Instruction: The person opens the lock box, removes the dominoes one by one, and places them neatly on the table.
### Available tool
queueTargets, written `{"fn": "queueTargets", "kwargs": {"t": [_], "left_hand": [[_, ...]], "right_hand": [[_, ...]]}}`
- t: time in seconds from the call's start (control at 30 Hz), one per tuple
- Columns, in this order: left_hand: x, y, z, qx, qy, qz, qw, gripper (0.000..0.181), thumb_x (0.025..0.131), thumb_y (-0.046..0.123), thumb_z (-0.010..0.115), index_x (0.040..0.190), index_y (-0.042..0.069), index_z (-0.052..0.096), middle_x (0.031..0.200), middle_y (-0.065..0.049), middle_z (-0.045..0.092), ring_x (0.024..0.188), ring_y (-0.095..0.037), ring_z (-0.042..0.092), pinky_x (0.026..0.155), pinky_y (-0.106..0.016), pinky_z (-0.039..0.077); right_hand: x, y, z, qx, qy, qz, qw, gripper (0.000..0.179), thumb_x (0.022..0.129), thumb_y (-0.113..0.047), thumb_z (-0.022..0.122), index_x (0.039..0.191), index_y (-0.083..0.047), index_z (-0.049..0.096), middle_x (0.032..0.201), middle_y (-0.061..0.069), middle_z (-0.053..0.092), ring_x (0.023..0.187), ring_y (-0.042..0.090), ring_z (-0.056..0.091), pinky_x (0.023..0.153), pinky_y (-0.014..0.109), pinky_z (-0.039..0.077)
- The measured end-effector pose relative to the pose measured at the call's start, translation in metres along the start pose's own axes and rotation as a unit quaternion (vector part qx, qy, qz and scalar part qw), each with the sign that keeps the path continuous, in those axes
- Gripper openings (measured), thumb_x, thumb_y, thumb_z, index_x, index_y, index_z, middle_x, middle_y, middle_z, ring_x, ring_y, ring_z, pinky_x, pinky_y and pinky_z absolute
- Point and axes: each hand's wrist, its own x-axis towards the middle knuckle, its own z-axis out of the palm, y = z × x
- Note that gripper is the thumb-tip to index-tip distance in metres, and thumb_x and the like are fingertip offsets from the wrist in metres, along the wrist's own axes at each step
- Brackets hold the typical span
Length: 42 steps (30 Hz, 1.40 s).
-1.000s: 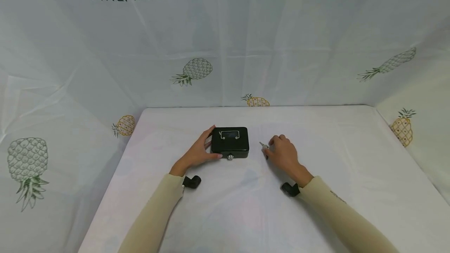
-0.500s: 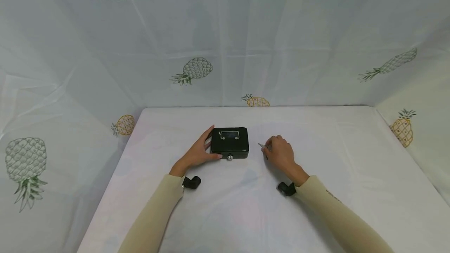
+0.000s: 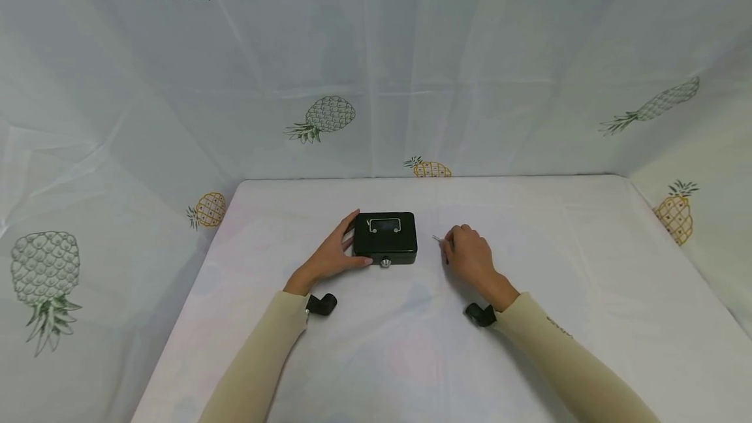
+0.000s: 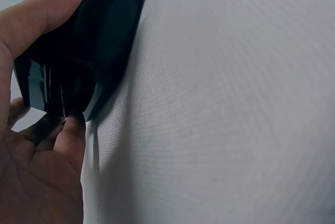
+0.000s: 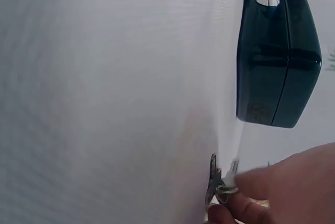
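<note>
A small black cash box (image 3: pixel 384 238) lies on the table, lid down, with a wire handle on top and a round silver lock (image 3: pixel 385 263) at the front. My left hand (image 3: pixel 329 261) holds the box by its left end, thumb at the front face and fingers along the side and back. To the right of the box, my right hand (image 3: pixel 470 258) pinches a pair of small keys (image 5: pixel 213 177) on a ring between thumb and fingers. One key tip points toward the box in the head view. A gap separates the keys from the box.
A white cloth covers the table (image 3: pixel 364 358), and a pineapple-print sheet (image 3: pixel 499 70) hangs behind and at both sides. A black wrist camera (image 3: pixel 322 304) sits at the left cuff, another camera (image 3: pixel 480 314) at the right.
My right hand has shifted slightly left toward the box, and the keys have turned in its fingers so that less of them shows. The left hand and the box stay in place.
</note>
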Motion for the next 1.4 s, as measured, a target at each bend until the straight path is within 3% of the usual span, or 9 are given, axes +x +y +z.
{"fn": "queueTargets", "kwargs": {"t": [0.2, 0.47, 0.93, 1.4], "left_hand": [[0.000, 0.003, 0.002, 0.000, -0.001, 0.004, 1.0000, 0.116, 0.082, 0.004, 0.090, 0.170, 0.009, 0.014, 0.175, -0.016, 0.018, 0.161, -0.035, 0.022, 0.128, -0.043, 0.033], [0.002, 0.000, 0.002, 0.002, 0.011, 0.010, 0.9999, 0.115, 0.080, 0.002, 0.092, 0.169, 0.006, 0.019, 0.171, -0.018, 0.026, 0.159, -0.035, 0.028, 0.127, -0.042, 0.037], [0.002, 0.000, 0.000, 0.006, 0.000, 0.022, 0.9997, 0.118, 0.079, 0.000, 0.091, 0.169, 0.006, 0.016, 0.172, -0.018, 0.023, 0.160, -0.036, 0.024, 0.128, -0.045, 0.034], [0.005, -0.001, 0.000, -0.006, 0.022, 0.005, 0.9997, 0.115, 0.077, -0.003, 0.092, 0.169, 0.007, 0.023, 0.166, -0.018, 0.035, 0.154, -0.037, 0.037, 0.122, -0.038, 0.043]], "right_hand": [[-0.001, 0.001, -0.001, -0.023, 0.016, -0.026, 0.9993, 0.008, 0.098, 0.000, 0.068, 0.099, 0.007, 0.071, 0.088, 0.017, 0.067, 0.077, 0.032, 0.065, 0.062, 0.044, 0.059], [-0.005, -0.003, -0.002, 0.005, 0.005, -0.016, 0.9998, 0.008, 0.098, -0.004, 0.072, 0.096, 0.004, 0.072, 0.086, 0.012, 0.067, 0.071, 0.023, 0.061, 0.057, 0.035, 0.054], [-0.019, -0.008, -0.004, 0.013, 0.034, -0.045, 0.9983, 0.007, 0.094, -0.005, 0.075, 0.092, 0.001, 0.072, 0.085, 0.010, 0.068, 0.073, 0.023, 0.063, 0.060, 0.037, 0.057], [-0.038, -0.032, -0.006, 0.034, 0.048, -0.059, 0.9965, 0.004, 0.090, -0.003, 0.077, 0.087, -0.003, 0.074, 0.087, 0.005, 0.065, 0.083, 0.023, 0.062, 0.066, 0.038, 0.059]]}}
